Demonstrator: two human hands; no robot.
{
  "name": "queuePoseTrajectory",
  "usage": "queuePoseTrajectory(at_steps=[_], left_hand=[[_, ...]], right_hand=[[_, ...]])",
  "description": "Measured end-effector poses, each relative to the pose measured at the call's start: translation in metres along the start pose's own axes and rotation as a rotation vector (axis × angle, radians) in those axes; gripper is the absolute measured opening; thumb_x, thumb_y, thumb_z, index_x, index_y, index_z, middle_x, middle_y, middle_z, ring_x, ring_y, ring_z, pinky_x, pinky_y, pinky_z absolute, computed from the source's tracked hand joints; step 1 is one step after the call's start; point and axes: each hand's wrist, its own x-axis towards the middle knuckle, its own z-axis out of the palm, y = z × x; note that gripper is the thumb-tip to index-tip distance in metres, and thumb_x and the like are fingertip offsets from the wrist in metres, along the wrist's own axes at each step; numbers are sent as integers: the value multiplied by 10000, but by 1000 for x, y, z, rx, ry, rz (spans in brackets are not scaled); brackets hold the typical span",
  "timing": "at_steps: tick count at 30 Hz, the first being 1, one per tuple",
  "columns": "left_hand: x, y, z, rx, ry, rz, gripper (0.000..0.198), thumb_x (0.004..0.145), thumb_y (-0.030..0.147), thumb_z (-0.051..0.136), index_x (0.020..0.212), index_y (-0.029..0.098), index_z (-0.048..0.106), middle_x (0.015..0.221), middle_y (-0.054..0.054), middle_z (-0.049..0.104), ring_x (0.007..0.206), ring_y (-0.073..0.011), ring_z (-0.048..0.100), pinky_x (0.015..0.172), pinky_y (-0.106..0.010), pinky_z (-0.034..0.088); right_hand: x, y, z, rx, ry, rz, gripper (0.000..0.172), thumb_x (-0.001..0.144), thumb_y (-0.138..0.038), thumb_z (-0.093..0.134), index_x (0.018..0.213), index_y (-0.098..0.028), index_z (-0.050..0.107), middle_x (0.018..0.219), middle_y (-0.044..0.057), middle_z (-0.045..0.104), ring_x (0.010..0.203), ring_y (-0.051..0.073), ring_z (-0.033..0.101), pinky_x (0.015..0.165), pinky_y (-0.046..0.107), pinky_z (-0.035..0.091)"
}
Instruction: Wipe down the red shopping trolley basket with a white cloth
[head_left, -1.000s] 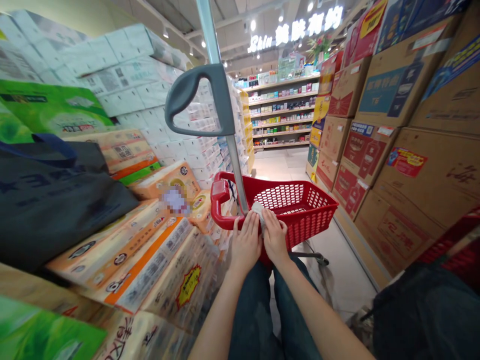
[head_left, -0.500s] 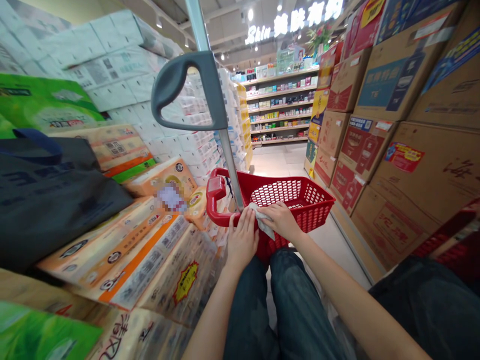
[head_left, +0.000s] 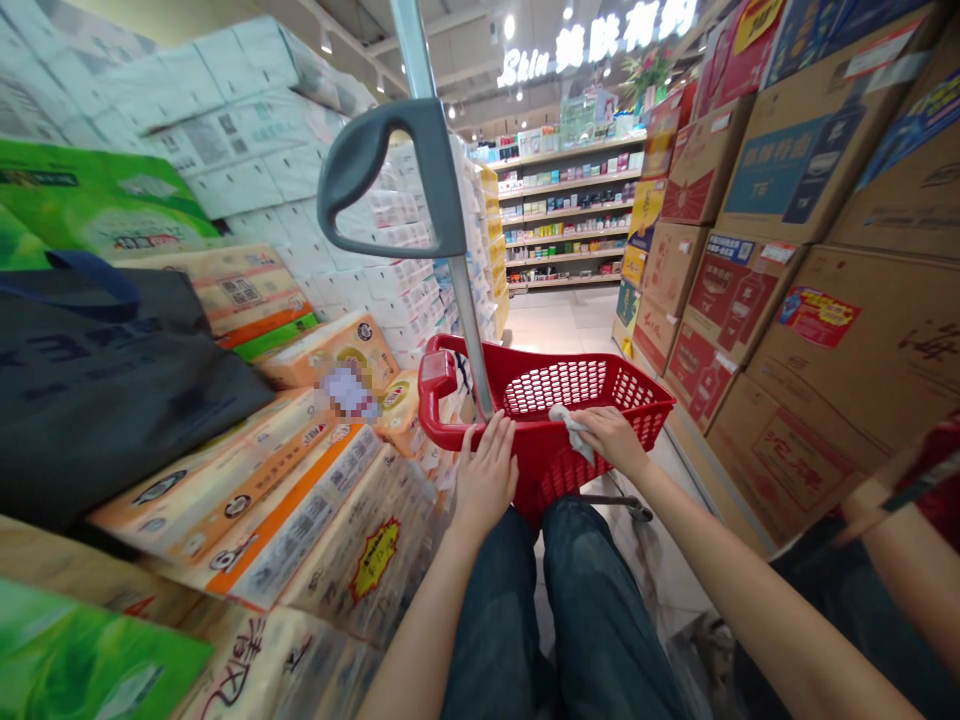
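In front of my knees stands a red plastic shopping basket [head_left: 540, 470] with perforated walls. A metal pole [head_left: 471, 320] with a grey loop handle [head_left: 450, 190] rises from its left end. My left hand [head_left: 486, 470] rests with fingers stretched out on the near rim, close to the foot of the pole. Pinched in my right hand [head_left: 609, 436] is a crumpled white tissue [head_left: 573, 430], which touches the near rim farther right. Part of the tissue hangs down over the basket's outer wall.
On the left are stacked tissue packs [head_left: 285, 500] and a dark grey bag [head_left: 112, 380]. Cardboard cartons [head_left: 840, 330] line the right side. Another person's arm [head_left: 907, 560] shows at lower right. A wheel [head_left: 641, 512] sits under the basket; shelves [head_left: 566, 215] stand beyond.
My right hand has slid the tissue to the right along the near rim, away from my left hand. My left hand stays put. Another person's arm has come into view at right.
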Motion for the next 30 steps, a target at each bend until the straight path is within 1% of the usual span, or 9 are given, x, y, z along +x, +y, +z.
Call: queuePoseTrajectory(at_steps=[4, 7, 11, 15, 18, 20, 22, 25, 30], left_hand=[[0, 1, 1, -8, -3, -9, 506, 953, 244, 395, 1448, 138, 385, 1500, -80, 416, 1455, -189, 248, 1200, -448, 152], [0, 2, 0, -14, -10, -11, 512, 954, 259, 400, 1451, 135, 378, 1505, -77, 409, 1456, -193, 243, 1202, -453, 141], [0, 2, -1, -24, -13, -6, 526, 949, 281, 415, 1450, 124, 376, 1508, -87, 401, 1459, -204, 236, 1204, -459, 129], [0, 3, 0, -26, 2, -4, 537, 939, 282, 431, 1447, 117, 380, 1501, -104, 411, 1458, -219, 240, 1201, -468, 136], [0, 3, 1, -23, 12, -7, 548, 931, 284, 444, 1446, 109, 377, 1495, -111, 420, 1455, -227, 249, 1197, -481, 146], [-1, 3, 2, -25, 15, -9, 551, 930, 283, 447, 1445, 102, 377, 1493, -113, 422, 1452, -227, 257, 1197, -480, 147], [-1, 3, 3, -28, 18, -8, 542, 933, 278, 441, 1442, 102, 384, 1494, -111, 421, 1450, -222, 262, 1199, -473, 141], [-1, 2, 4, -23, 23, -10, 518, 941, 261, 421, 1438, 117, 394, 1494, -98, 422, 1448, -208, 266, 1202, -459, 135], [-1, 1, 6, 2, 21, -13, 509, 946, 258, 411, 1440, 138, 394, 1497, -87, 420, 1450, -210, 264, 1196, -465, 163]], right_hand=[[-26, 40, -4, -61, 7, 108, 315, 973, -360, 424, 1127, -207, 652, 1139, 85, 699, 1088, 239, 606, 902, 377, 404], [-31, 46, -6, -86, 18, 148, 313, 972, -358, 424, 1121, -213, 657, 1134, 85, 703, 1076, 237, 613, 898, 380, 405], [-21, 23, -4, -77, 25, 138, 306, 970, -354, 438, 1133, -222, 661, 1136, 74, 705, 1084, 232, 606, 914, 381, 402], [5, -26, 4, -13, 4, 49, 303, 977, -334, 436, 1170, -232, 646, 1159, 56, 698, 1103, 217, 595, 929, 376, 404], [22, -57, 10, 35, 70, -21, 290, 975, -297, 443, 1182, -234, 636, 1143, 55, 702, 1070, 209, 604, 902, 373, 424], [27, -68, 12, 49, 129, -46, 278, 969, -276, 460, 1176, -222, 637, 1120, 61, 708, 1039, 207, 615, 874, 366, 436], [28, -70, 14, 51, 164, -54, 272, 965, -267, 471, 1176, -215, 634, 1113, 63, 711, 1031, 204, 620, 863, 361, 439], [24, -62, 17, 48, 171, -64, 269, 967, -269, 474, 1184, -223, 626, 1127, 56, 709, 1045, 199, 625, 869, 359, 431], [4, -27, 17, 10, 164, -12, 265, 971, -292, 465, 1164, -218, 631, 1139, 61, 705, 1036, 194, 637, 862, 346, 415]])
